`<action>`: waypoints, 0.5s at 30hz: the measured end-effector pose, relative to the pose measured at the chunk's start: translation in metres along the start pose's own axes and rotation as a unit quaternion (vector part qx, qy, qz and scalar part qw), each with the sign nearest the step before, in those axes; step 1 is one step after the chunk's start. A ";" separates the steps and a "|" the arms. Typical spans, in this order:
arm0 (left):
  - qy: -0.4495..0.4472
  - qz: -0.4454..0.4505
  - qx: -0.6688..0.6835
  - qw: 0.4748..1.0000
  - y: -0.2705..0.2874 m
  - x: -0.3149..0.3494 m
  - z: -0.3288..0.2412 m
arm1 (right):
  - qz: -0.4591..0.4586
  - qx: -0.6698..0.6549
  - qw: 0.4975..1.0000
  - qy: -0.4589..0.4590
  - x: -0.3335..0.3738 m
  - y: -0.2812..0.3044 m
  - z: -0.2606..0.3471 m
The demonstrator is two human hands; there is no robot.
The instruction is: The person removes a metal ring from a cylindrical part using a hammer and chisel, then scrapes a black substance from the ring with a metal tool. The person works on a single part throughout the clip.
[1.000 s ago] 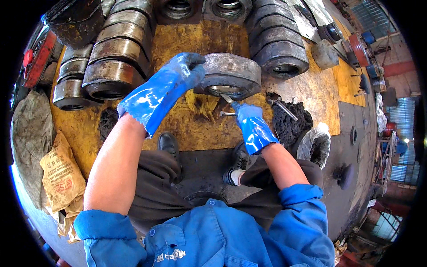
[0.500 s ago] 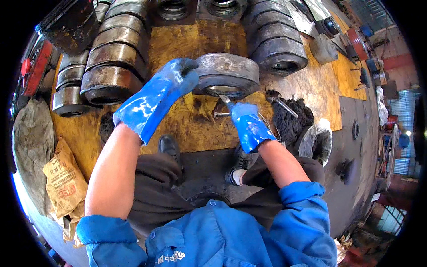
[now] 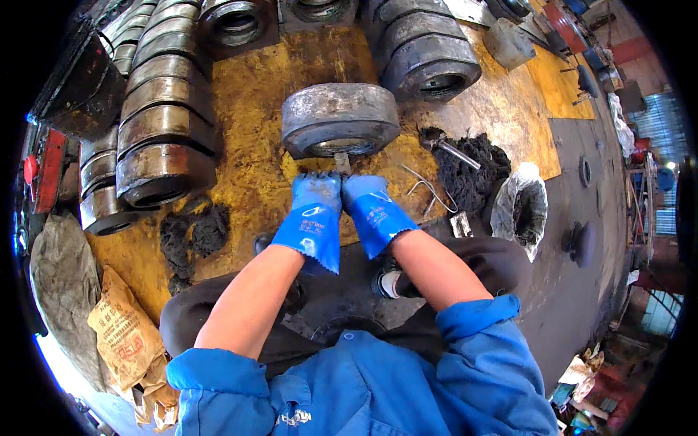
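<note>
1. Metal ring [image 3: 339,109] stands on the yellow board [image 3: 251,120], straight ahead of me.
2. My left hand [image 3: 317,195] has left its side to join my right hand [image 3: 367,198] by the flat blade [image 3: 342,162], so neither braces the ring.
3. Right fingers look curled round the blade's hidden end; whether the left ones grasp it, I cannot tell.
4. Its opening faces me, the ring's axis running away.

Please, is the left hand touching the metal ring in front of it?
Apart: the head view shows yellow board between the left hand and the ring.
</note>
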State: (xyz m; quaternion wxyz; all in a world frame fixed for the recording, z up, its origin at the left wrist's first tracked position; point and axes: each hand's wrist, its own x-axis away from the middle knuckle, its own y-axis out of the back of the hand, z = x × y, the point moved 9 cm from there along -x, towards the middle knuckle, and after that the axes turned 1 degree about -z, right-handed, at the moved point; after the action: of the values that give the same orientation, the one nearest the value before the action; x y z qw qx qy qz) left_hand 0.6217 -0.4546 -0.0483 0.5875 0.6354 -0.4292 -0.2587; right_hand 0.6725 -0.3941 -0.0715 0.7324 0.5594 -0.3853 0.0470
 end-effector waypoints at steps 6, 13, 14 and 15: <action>-0.031 -0.015 0.045 0.998 -0.023 -0.001 -0.007 | 0.027 -0.053 0.998 -0.005 -0.002 -0.017 -0.006; -0.034 0.003 0.041 0.999 -0.032 0.007 -0.008 | 0.007 -0.048 0.999 -0.023 -0.004 -0.040 -0.008; -0.025 -0.006 0.030 0.999 -0.036 0.011 0.001 | 0.005 -0.043 0.999 -0.015 -0.009 -0.039 -0.001; -0.027 -0.014 0.022 0.999 -0.031 0.011 -0.002 | -0.011 -0.044 0.999 -0.024 -0.014 -0.041 -0.006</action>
State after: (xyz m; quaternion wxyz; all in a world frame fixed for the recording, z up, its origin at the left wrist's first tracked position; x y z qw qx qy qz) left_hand 0.6361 -0.4648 -0.0764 0.5579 0.6469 -0.4414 -0.2748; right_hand 0.6864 -0.3992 -0.1126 0.7470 0.5319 -0.3988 0.0087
